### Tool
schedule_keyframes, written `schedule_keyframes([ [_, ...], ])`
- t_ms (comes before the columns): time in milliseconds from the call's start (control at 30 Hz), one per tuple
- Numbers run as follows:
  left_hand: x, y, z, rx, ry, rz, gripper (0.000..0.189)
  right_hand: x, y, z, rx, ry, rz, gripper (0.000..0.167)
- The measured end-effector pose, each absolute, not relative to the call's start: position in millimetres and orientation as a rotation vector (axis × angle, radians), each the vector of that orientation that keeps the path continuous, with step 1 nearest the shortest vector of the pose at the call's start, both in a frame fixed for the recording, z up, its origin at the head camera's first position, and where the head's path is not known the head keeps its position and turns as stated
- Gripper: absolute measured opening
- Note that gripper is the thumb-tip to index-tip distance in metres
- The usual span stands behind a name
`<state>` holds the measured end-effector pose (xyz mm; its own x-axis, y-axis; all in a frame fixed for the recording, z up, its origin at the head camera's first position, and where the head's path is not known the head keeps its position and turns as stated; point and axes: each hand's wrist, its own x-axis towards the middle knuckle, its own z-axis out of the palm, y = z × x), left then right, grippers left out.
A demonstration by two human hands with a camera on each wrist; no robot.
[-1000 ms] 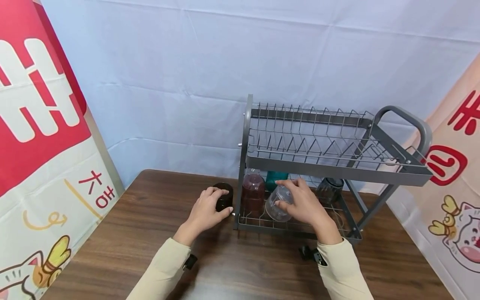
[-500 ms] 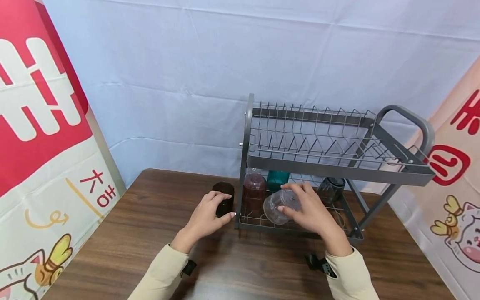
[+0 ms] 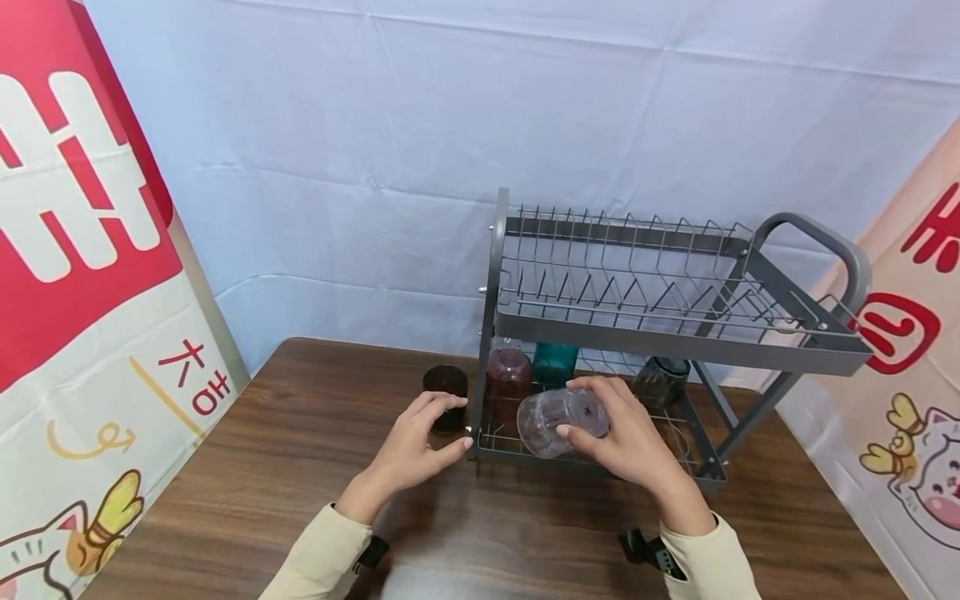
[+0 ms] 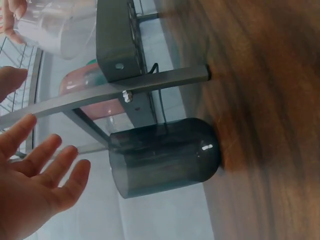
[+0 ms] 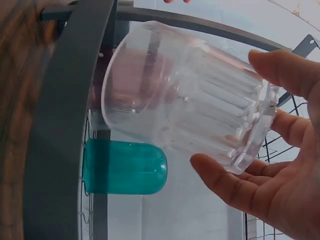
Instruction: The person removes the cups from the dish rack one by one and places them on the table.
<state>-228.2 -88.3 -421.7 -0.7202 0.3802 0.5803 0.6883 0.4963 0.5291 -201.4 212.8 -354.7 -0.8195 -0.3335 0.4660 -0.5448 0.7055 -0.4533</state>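
Observation:
My right hand [image 3: 641, 446] pinches a clear tumbler [image 3: 553, 423] near its base, at the front of the rack's lower tier. The tumbler leans over on its side, mouth towards the lower left. In the right wrist view its ribbed lower part [image 5: 225, 110] lies between thumb and fingers. My left hand [image 3: 408, 442] has its fingers spread beside a dark tinted cup [image 3: 446, 382], which stands on the table against the rack's left side. The left wrist view shows a gap between those fingers and the dark cup [image 4: 165, 157].
A grey two-tier dish rack [image 3: 675, 340] stands on the wooden table [image 3: 315, 417]. On its lower tier are a pink cup [image 3: 510, 375], a teal cup [image 3: 555, 362] and a dark grey glass [image 3: 662, 379]. The upper wire tier overhangs them. A pale cloth [image 3: 360, 167] hangs behind.
My right hand has raised the clear tumbler from the lower tier, tipped it further over and drawn it slightly forward. My left hand has eased back a little from the dark cup.

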Motion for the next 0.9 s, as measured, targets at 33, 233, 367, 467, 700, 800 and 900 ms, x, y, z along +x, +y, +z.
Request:
schedule_keyframes([
  [33, -227.5, -88.2, -422.1, -0.903, -2.338, -1.105, 0.048, -199.8, 212.6, -355.0, 0.681, -2.56, 0.873, 0.053],
  [233, -222.4, -86.5, -423.0, -0.96, -2.276, -1.142, 0.054, -192.3, 210.8, -357.4, 0.647, -2.529, 1.08, 0.053],
  [367, -218.5, -85.0, -421.0, -0.976, -2.28, -1.157, 0.056, -189.3, 209.4, -359.7, 0.625, -2.487, 1.207, 0.052],
  [467, -216.7, -83.3, -418.5, -0.976, -2.273, -1.194, 0.058, -186.8, 207.8, -361.7, 0.615, -2.452, 1.282, 0.052],
  [700, -210.8, -80.8, -419.4, -0.995, -2.254, -1.35, 0.062, -181.2, 204.2, -365.4, 0.595, -2.371, 1.431, 0.051],
  [800, -207.0, -80.3, -418.3, -1.009, -2.247, -1.417, 0.063, -180.2, 201.5, -367.9, 0.626, -2.31, 1.554, 0.048],
  [900, -200.2, -79.0, -410.7, -1.028, -2.207, -1.47, 0.062, -179.9, 198.1, -370.8, 0.66, -2.24, 1.713, 0.046],
])
